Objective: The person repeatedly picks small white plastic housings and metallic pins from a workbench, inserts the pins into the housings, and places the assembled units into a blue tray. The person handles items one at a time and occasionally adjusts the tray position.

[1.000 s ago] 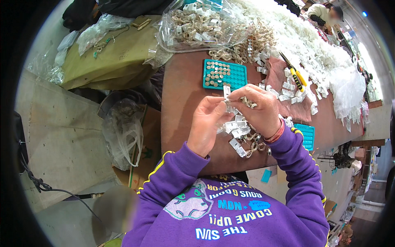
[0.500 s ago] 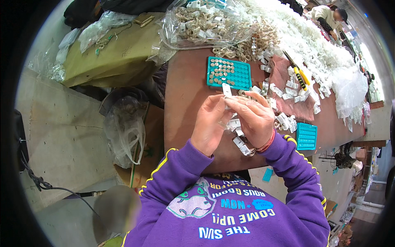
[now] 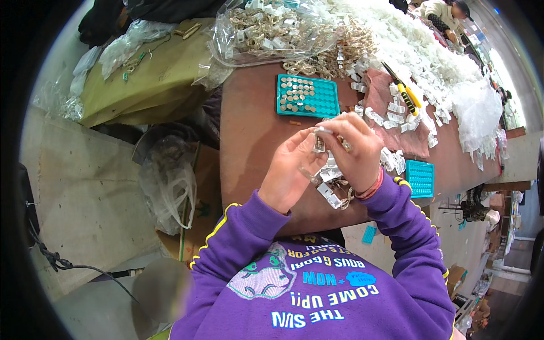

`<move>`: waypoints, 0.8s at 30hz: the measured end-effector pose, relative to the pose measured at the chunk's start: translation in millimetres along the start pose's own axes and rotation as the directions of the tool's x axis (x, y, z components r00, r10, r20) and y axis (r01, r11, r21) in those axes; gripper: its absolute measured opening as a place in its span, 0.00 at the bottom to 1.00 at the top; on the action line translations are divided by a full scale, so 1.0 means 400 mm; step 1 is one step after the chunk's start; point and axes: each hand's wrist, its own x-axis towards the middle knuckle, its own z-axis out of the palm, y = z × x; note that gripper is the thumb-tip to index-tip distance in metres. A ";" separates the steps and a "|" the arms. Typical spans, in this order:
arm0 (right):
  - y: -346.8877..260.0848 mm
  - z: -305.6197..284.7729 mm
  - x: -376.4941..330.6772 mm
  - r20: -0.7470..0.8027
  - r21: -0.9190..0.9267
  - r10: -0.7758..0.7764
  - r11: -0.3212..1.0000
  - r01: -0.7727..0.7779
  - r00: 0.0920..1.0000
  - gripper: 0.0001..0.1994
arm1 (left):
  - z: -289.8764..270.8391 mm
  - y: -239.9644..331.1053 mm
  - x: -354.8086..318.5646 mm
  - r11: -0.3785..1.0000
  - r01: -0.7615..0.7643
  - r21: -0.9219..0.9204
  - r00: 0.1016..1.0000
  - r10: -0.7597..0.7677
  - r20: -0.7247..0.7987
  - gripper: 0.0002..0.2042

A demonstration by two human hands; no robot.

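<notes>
A small, boxy white plastic casing (image 3: 319, 145) is pinched, grip nearly closed, by left hand (image 3: 288, 173) and right hand (image 3: 358, 152), inward of the brown bench (image 3: 249, 130)'s near edge; fine handling seems in hand, steadiness called for next.

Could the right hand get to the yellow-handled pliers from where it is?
Probably yes: the pliers lie uncovered on the pink cloth, with only low white pieces between them and the right hand. It seems occupied pinching a small whitish part, though, so it would likely need to release that first.
</notes>
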 end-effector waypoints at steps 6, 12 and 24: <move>0.007 -0.013 -0.007 0.130 0.027 -0.243 0.970 0.242 0.961 0.17 | 0.000 -0.001 -0.008 0.994 -0.020 -0.104 0.989 0.035 0.142 0.14; 0.027 -0.019 -0.007 0.167 -0.101 -0.319 0.936 0.338 0.933 0.17 | 0.017 -0.001 -0.006 0.994 -0.012 -0.110 0.999 0.009 -0.034 0.16; 0.017 -0.066 -0.003 0.224 -0.010 -0.237 0.969 0.245 0.945 0.14 | 0.020 -0.006 -0.017 0.909 -0.140 0.391 0.989 0.146 0.015 0.13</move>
